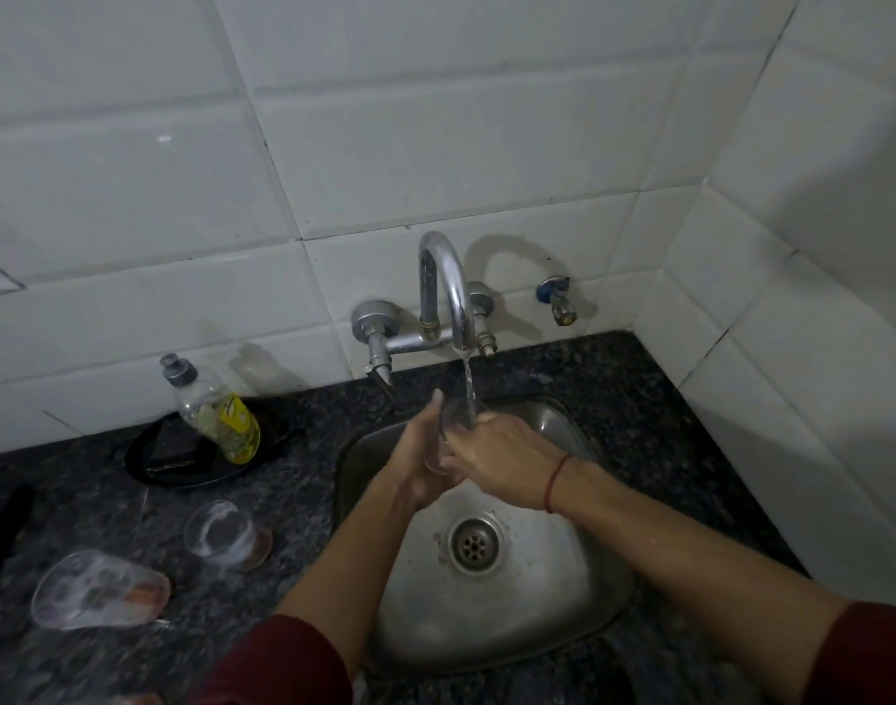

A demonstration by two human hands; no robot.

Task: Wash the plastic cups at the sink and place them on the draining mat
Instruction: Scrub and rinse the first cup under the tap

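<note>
A clear plastic cup [455, 418] is held over the steel sink [578, 592], its mouth up under the stream from the chrome tap [443, 282]. My left hand [419, 463] grips the cup from the left and below. My right hand [501, 457] wraps it from the right, fingers over its side. Two more clear cups lie on their sides on the dark granite counter to the left: one near the sink [227, 535], one closer to me [97, 590]. Both show brownish residue at the base.
A dish soap bottle [217, 409] leans on a black round tray [146, 468] left of the sink. A dark object [6, 531] lies at the far left edge. A small wall valve [557, 300] sits right of the tap. Tiled walls close in behind and right.
</note>
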